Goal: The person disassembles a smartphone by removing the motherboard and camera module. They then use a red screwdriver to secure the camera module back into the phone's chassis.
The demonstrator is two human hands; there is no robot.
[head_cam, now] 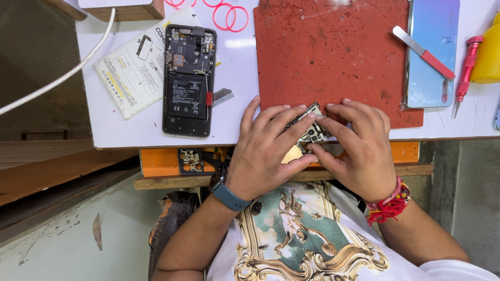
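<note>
**Both hands on the circuit board**

My left hand and right hand each have a grip pinched on a small circuit board, held at the near edge of the counter, over the red mat. An opened phone lies to the left.

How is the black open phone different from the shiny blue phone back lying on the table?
The opened phone shows its battery and circuit parts, while the blue back cover shows only a smooth, glossy face. The opened phone is dark and lies left of the red mat; the blue back cover is pale and lies right of it, with a red-handled pry tool resting on it. Both lie flat on the white table, untouched by either hand.
</note>
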